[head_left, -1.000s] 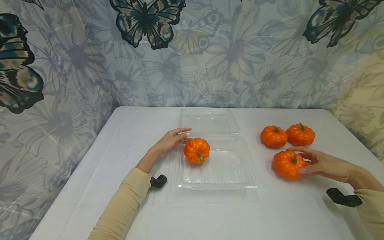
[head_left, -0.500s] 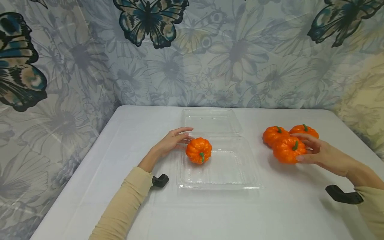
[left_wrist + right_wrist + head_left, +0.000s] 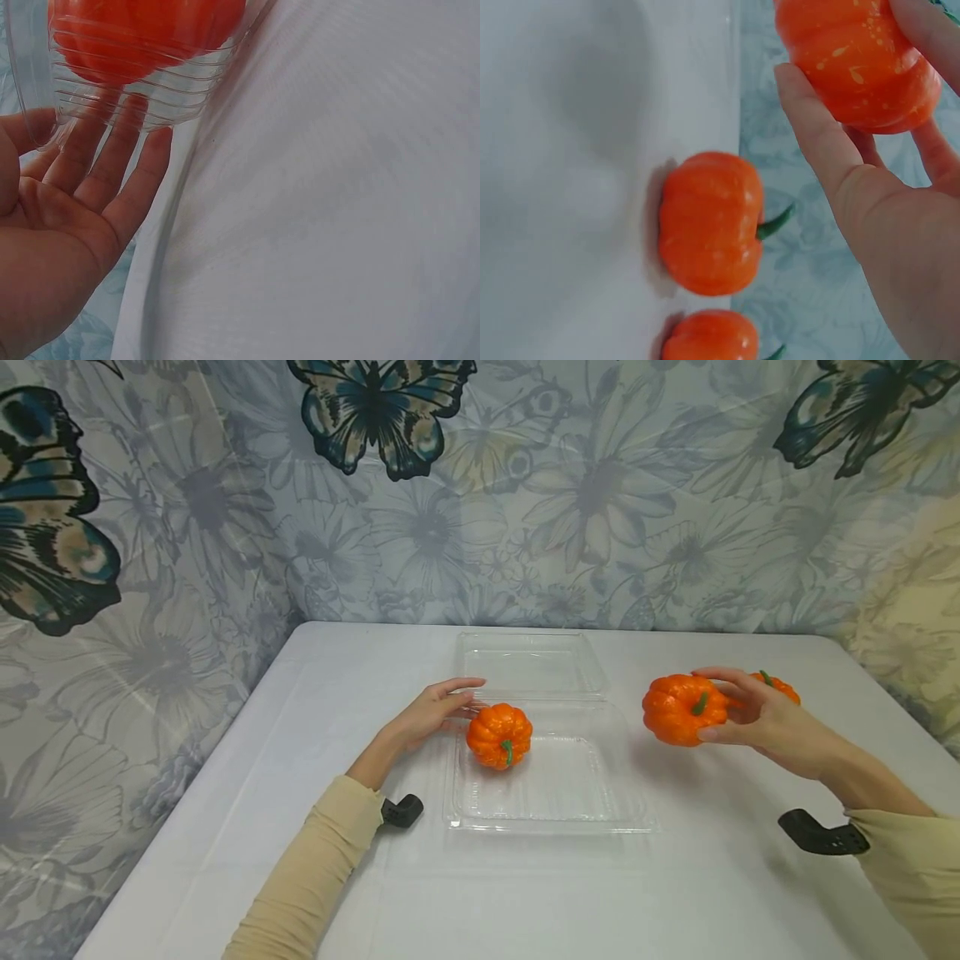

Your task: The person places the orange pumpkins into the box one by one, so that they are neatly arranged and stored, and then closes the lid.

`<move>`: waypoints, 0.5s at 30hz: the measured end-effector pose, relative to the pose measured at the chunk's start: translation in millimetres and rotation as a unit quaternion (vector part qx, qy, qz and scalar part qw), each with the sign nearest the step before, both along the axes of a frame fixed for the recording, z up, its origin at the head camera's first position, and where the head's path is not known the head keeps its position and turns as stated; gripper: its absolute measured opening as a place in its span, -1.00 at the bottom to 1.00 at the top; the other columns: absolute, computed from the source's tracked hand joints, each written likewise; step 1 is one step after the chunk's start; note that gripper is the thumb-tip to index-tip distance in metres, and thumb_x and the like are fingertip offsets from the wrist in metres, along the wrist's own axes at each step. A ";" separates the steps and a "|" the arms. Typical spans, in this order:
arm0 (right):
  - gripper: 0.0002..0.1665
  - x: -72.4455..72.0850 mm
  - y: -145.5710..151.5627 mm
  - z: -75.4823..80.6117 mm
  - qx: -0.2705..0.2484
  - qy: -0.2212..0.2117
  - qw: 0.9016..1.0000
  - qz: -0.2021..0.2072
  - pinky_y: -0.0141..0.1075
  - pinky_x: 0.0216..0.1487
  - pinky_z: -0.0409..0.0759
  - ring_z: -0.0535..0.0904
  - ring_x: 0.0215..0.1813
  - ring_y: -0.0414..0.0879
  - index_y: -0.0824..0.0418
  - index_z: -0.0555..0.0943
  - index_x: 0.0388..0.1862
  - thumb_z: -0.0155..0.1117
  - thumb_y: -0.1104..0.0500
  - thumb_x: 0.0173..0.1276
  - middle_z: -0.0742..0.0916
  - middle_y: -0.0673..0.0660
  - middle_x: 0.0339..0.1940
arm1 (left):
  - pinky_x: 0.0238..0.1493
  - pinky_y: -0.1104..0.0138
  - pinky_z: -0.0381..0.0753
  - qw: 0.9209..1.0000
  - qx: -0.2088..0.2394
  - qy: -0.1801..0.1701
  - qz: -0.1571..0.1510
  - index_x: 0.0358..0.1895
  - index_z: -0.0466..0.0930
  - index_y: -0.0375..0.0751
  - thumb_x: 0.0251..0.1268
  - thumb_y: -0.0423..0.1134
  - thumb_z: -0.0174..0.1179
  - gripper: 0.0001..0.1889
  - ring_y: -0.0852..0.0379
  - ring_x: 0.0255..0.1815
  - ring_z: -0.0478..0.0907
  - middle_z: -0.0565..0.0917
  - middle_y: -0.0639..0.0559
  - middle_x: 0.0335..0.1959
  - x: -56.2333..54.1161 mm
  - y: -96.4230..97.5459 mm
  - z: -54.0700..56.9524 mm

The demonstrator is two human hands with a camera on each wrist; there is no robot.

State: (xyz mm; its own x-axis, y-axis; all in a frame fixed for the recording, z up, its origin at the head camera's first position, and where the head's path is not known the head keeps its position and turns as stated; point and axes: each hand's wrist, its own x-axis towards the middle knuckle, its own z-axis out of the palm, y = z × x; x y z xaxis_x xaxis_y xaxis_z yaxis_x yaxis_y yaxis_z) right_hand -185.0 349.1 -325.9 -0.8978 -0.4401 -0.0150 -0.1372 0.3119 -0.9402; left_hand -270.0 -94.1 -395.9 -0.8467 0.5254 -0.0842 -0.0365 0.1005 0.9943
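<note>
My right hand (image 3: 787,727) grips a small orange pumpkin (image 3: 675,710) with a green stem, thumb on the near side and fingers on the far side. It is lifted off the table, its shadow falling below, right of a clear plastic clamshell container (image 3: 555,822). Inside that container, at the left, sits another pumpkin (image 3: 498,735). The left hand (image 3: 423,714) touches the container's left side; in the left wrist view its extended fingers (image 3: 124,154) lie against the ribbed wall. Two more pumpkins stand on the table, seen as a nearer pumpkin (image 3: 712,225) and a farther pumpkin (image 3: 712,337).
The container's lid (image 3: 528,664) lies folded back toward the rear of the white-covered table (image 3: 525,893). Behind the table hangs a floral, butterfly-patterned cloth (image 3: 585,527). Black wrist mounts stick out at the left cuff (image 3: 402,811) and right cuff (image 3: 821,835).
The right hand has raised the pumpkin from the table and carried it back and leftward, now overlapping the pumpkins behind. The left hand stays at the container's side.
</note>
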 end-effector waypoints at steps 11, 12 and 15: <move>-0.20 2.6 -39.5 11.5 0.036 0.028 0.999 -0.014 -0.33 -0.03 0.57 0.48 0.11 -0.21 0.10 0.14 0.43 0.26 0.37 0.30 0.37 0.09 0.27 | 0.08 0.12 0.51 1.000 -0.002 -0.003 -0.001 0.39 0.25 -0.31 0.53 -0.25 -0.10 -0.56 -0.10 0.09 0.51 0.57 -0.26 0.11 1.2 0.6 1.3; -0.20 2.9 -43.1 12.4 0.036 0.030 0.999 -0.014 -0.32 -0.04 0.57 0.48 0.11 -0.21 0.12 0.14 0.43 0.27 0.38 0.29 0.37 0.09 0.27 | 0.08 0.12 0.51 1.000 -0.003 -0.003 -0.002 0.39 0.25 -0.31 0.53 -0.25 -0.10 -0.55 -0.10 0.10 0.51 0.57 -0.26 0.11 1.1 0.5 1.4; -0.18 3.6 -53.0 14.5 0.035 0.036 0.999 -0.009 -0.29 -0.05 0.59 0.49 0.10 -0.18 0.16 0.16 0.42 0.30 0.38 0.26 0.38 0.12 0.25 | 0.08 0.12 0.51 1.000 -0.002 -0.002 -0.002 0.39 0.25 -0.31 0.53 -0.24 -0.10 -0.55 -0.10 0.10 0.51 0.57 -0.26 0.11 0.9 0.5 1.6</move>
State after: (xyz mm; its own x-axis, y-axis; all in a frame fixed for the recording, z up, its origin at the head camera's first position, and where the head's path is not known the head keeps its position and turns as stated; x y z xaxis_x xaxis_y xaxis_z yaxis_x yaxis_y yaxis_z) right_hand -181.3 296.1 -311.4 -0.9058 -0.4232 0.0191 -0.1968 0.3805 -0.9036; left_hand -269.2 -93.5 -394.3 -0.8445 0.5280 -0.0898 -0.0399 0.1053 0.9936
